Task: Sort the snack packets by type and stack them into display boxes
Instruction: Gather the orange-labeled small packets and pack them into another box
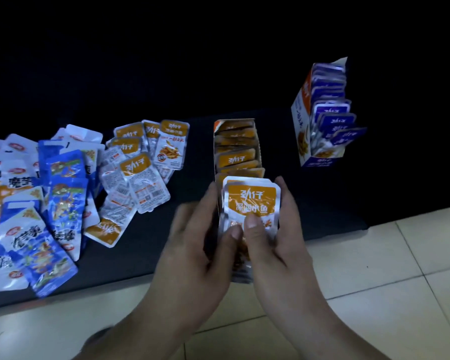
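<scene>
Before orange box [218, 126], left hand [192, 245], right hand [281, 242]: grip clamped on orange packets [251, 197]; long axis away, logo end far.

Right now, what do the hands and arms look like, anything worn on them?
Both are bare: the left hand and right hand wear no gloves, rings or watch, and no sleeves show on the forearms. Thumbnails look short and plain.

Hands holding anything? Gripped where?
Yes: left hand and right hand grip a small stack of orange packets by its side edges, thumbs pressing the lower front.
</scene>
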### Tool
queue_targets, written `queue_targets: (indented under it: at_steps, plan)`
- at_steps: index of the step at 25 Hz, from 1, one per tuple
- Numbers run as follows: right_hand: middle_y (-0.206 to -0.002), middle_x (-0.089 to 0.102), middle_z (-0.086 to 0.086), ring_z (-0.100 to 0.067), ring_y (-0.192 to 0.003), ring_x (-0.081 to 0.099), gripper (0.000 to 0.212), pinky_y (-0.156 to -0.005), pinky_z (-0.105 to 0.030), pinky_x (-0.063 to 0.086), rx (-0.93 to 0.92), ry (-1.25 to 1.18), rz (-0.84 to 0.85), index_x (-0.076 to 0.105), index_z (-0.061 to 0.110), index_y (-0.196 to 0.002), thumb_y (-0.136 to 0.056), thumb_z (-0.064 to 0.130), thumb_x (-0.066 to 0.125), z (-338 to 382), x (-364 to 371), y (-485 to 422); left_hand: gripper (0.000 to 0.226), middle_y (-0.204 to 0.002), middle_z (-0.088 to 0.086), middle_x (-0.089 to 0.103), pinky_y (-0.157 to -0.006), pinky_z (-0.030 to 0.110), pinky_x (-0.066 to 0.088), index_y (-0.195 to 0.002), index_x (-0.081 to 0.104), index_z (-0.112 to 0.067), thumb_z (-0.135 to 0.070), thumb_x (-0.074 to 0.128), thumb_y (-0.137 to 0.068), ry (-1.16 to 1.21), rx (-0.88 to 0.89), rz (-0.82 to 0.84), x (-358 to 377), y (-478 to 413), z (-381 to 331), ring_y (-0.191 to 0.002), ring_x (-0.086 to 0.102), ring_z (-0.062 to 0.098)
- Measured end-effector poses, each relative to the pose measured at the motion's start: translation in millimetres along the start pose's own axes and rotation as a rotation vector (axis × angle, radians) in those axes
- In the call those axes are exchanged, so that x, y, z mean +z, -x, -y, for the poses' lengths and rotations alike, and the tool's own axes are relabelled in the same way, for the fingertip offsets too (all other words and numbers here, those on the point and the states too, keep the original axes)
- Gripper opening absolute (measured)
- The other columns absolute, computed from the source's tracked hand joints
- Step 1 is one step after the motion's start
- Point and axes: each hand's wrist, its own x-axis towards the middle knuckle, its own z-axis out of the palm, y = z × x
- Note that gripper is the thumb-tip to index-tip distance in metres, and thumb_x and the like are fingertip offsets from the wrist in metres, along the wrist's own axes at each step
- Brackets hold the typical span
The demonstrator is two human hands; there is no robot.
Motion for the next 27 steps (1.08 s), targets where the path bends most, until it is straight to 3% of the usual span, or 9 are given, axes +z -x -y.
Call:
queue_targets:
  at_steps: [2, 4, 7, 10, 13, 16, 18, 22, 27]
  plan:
    - [-0.134, 0.060, 0.024, 0.008, -0.116, 0.062, 0.069, -0.089, -0.013, 0.054, 0.005, 0.005, 0.013, 0.016, 0.046, -0.156, -0.097, 0.035, 0.049, -3.7, -2.6, 4.7, 0.067, -0.128, -0.026, 0.047, -0.088, 0.015, 0.053, -0.157, 0.014, -0.055, -0.034, 0.050, -0.105, 0.112, -0.059, 0.123, 10.9, 6.1, -6.8, -0.117, 0.058, -0.007]
    - [-0.133, 0.060, 0.024, 0.006, -0.117, 0.063, 0.068, -0.089, -0.019, 0.057, 0.063, -0.037, 0.047, 0.013, 0.050, -0.155, -0.100, 0.028, 0.047, -7.1, -4.1, 7.8, 0.072, -0.131, -0.028, 0.044, -0.092, 0.015, 0.051, -0.156, 0.008, -0.058, -0.027, 0.048, -0.105, 0.175, -0.099, 0.153, 18.3, 9.5, -8.4, -0.120, 0.055, -0.011]
    - [-0.116, 0.067, 0.032, 0.007, -0.107, 0.067, 0.080, -0.079, -0.018, 0.058, 0.121, 0.027, 0.107, 0.010, 0.057, -0.153, -0.102, 0.013, 0.055, 3.1, -19.7, 3.0, 0.073, -0.132, -0.018, 0.048, -0.094, 0.032, 0.057, -0.156, 0.016, -0.058, -0.019, 0.051, -0.105, 0.247, -0.110, 0.180, 21.0, 6.0, -5.8, -0.118, 0.061, 0.001]
    - [-0.115, 0.071, 0.025, -0.003, -0.107, 0.071, 0.101, -0.090, -0.031, 0.058, 0.128, 0.134, 0.151, 0.020, 0.068, -0.146, -0.090, 0.003, 0.072, 24.3, -43.4, -12.1, 0.075, -0.131, -0.011, 0.050, -0.094, 0.025, 0.053, -0.160, 0.016, -0.049, -0.014, 0.052, -0.105, 0.171, -0.055, 0.210, 17.2, 5.1, -1.1, -0.119, 0.060, 0.007]
    - [-0.117, 0.069, 0.024, -0.004, -0.105, 0.071, 0.095, -0.093, -0.036, 0.059, 0.128, 0.203, 0.233, 0.036, 0.072, -0.137, -0.086, 0.003, 0.077, 37.6, -50.4, -21.2, 0.080, -0.139, -0.019, 0.048, -0.102, 0.012, 0.042, -0.162, 0.011, -0.042, -0.007, 0.053, -0.104, 0.162, -0.003, 0.194, 14.4, 4.3, 1.3, -0.133, 0.050, 0.002]
    - [-0.123, 0.068, 0.019, -0.009, -0.110, 0.070, 0.084, -0.097, -0.041, 0.056, 0.126, 0.116, 0.187, 0.047, 0.066, -0.131, -0.091, -0.004, 0.068, 30.1, -35.5, -17.3, 0.086, -0.148, -0.029, 0.040, -0.106, 0.021, 0.047, -0.161, 0.002, -0.045, -0.011, 0.055, -0.102, 0.290, -0.048, 0.148, 16.4, 1.7, 5.6, -0.139, 0.045, -0.004]
    - [-0.123, 0.069, 0.015, -0.011, -0.111, 0.070, 0.080, -0.098, -0.044, 0.056, 0.131, 0.050, 0.145, 0.052, 0.061, -0.130, -0.091, -0.008, 0.065, 23.8, -26.8, -15.2, 0.086, -0.147, -0.025, 0.041, -0.106, 0.031, 0.051, -0.161, 0.002, -0.048, -0.014, 0.056, -0.103, 0.279, -0.051, 0.139, 18.0, 2.7, 8.4, -0.138, 0.048, 0.000]
    - [-0.124, 0.068, 0.017, -0.009, -0.111, 0.069, 0.090, -0.094, -0.038, 0.057, 0.140, 0.028, 0.199, 0.043, 0.069, -0.132, -0.092, -0.009, 0.064, 20.4, -29.7, -17.3, 0.073, -0.134, -0.008, 0.048, -0.097, 0.023, 0.053, -0.158, 0.029, -0.042, -0.006, 0.058, -0.102, 0.266, -0.044, 0.201, 14.3, 2.2, 8.9, -0.125, 0.060, 0.010]
    - [-0.114, 0.071, 0.012, -0.015, -0.106, 0.071, 0.077, -0.093, -0.046, 0.059, 0.154, 0.052, 0.182, 0.057, 0.058, -0.124, -0.085, -0.007, 0.072, 19.5, -29.8, -15.8, 0.062, -0.143, 0.000, 0.055, -0.108, 0.045, 0.050, -0.156, 0.031, -0.047, -0.016, 0.053, -0.107, 0.354, -0.085, 0.328, 12.0, 1.9, 11.6, -0.133, 0.056, 0.022]
